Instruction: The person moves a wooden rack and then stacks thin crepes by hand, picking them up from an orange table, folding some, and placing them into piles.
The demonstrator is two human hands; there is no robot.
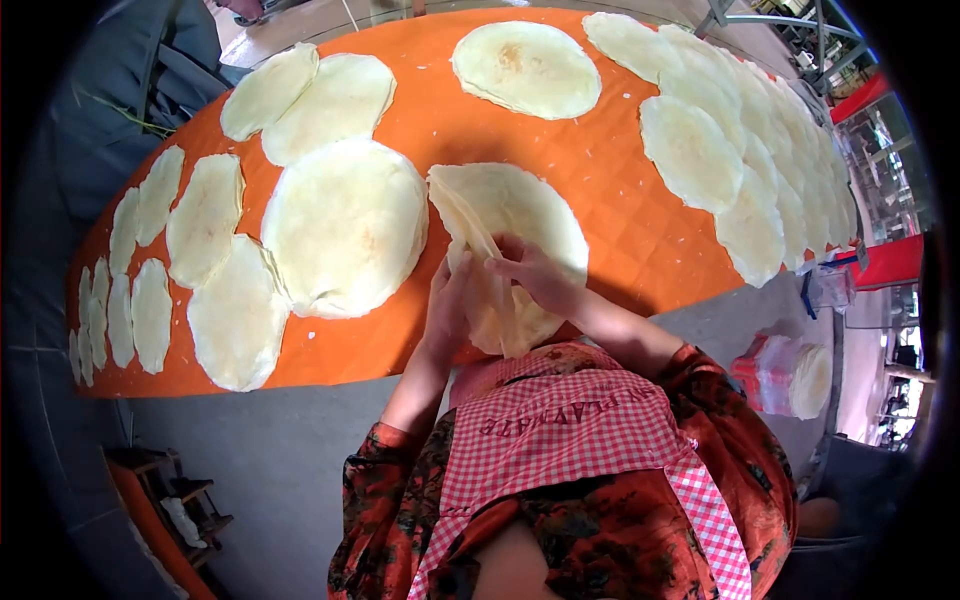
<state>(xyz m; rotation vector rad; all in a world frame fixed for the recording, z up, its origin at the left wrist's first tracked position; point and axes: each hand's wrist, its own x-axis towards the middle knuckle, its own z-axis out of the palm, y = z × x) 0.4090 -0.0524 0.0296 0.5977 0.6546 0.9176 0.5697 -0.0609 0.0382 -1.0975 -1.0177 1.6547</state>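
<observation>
Orange worktop (615, 225) runs across the upper frame, with round flatbreads (345, 228) at the left, top and upper right. Near the middle of the frame, the left hand (448, 303) and right hand (535, 275) pinch a thin flatbread (464, 212), lifted up.

Your two hands meet close in front of your torso, with both elbows bent and the forearms slanting inward. Your left forearm (416, 385) rises steeply to the left hand (448, 303), whose fingers point forward, their exact grip unclear. Your right forearm (628, 328) reaches across to the left, and the right hand (537, 275) has its thumb and curled fingers drawn together in a pinch.
</observation>
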